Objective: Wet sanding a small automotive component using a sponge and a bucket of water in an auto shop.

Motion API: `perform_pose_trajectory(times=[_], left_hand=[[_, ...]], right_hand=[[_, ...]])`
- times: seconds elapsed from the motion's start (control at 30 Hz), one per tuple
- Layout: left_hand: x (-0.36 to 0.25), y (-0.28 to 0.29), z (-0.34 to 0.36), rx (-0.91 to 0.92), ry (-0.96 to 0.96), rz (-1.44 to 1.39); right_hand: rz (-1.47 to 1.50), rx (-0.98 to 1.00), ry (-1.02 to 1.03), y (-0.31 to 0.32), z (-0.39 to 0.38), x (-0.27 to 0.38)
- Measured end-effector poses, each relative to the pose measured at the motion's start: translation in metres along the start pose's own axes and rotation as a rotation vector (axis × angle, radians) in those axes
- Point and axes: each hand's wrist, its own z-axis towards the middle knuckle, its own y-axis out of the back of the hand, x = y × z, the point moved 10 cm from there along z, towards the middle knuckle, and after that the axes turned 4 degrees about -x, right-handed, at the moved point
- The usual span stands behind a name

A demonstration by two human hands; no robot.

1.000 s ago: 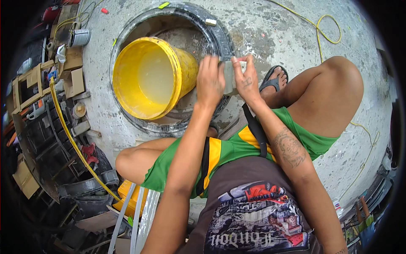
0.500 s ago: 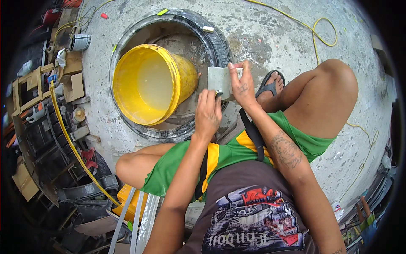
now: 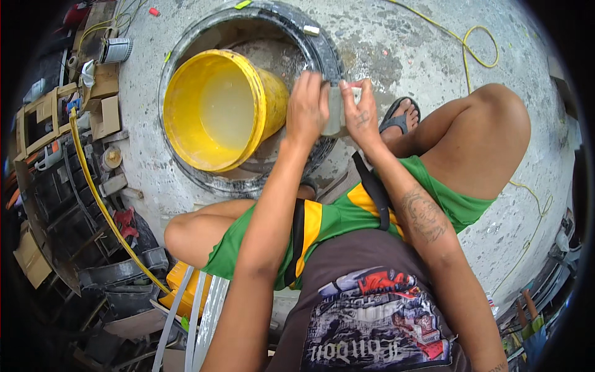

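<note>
My right hand (image 3: pixel 361 118) grips a pale grey rectangular block (image 3: pixel 335 111) by its right side, thumb along the top. My left hand (image 3: pixel 306 104) is closed at the block's left edge, its fingertips smeared by motion. Whatever lies under those fingers is hidden. Just left of my hands, a yellow bucket (image 3: pixel 273 102) tilts with its mouth toward me and cloudy whitish liquid (image 3: pixel 228 118) inside. It rests within a black tyre-like ring (image 3: pixel 180 46) on the concrete floor.
A small white piece (image 3: pixel 311 30) lies on the ring's rim. Yellow cord (image 3: pixel 480 53) loops over the concrete (image 3: pixel 427 49) at the far right. Cardboard boxes (image 3: pixel 106 115), a paint can (image 3: pixel 116 49) and a long yellow strip (image 3: pixel 93 192) crowd the left side.
My left hand has moved forward along the block from its near edge, where a small dark item showed at the fingertips. My right hand still holds the block. The view has shifted slightly.
</note>
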Motion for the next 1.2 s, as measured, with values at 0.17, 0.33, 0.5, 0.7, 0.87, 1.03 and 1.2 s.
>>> perform_pose_trajectory(times=[0.17,0.33,0.5,0.7,0.87,1.03,1.2], left_hand=[[-0.015,0.007,-0.059,0.016,0.115,-0.043],[-0.005,0.0,-0.013,0.017,0.023,-0.009],[-0.012,0.005,-0.046,-0.032,0.032,-0.004],[0.002,-0.002,-0.008,0.026,0.05,-0.007],[-0.011,0.007,-0.05,-0.072,0.05,-0.088],[0.002,0.003,-0.025,0.06,0.079,0.007],[0.007,0.0,-0.018,-0.051,0.091,-0.042]], right_hand=[[-0.032,0.001,-0.045,0.004,0.001,-0.012],[-0.012,0.01,-0.026,0.002,0.002,-0.007],[-0.068,-0.032,0.012,0.006,-0.002,-0.013],[-0.063,-0.027,-0.004,0.006,0.002,-0.007],[-0.06,-0.031,0.018,0.011,0.002,-0.013],[-0.018,-0.009,-0.034,0.003,0.0,-0.01],[-0.026,0.014,-0.034,0.005,-0.001,-0.012]])
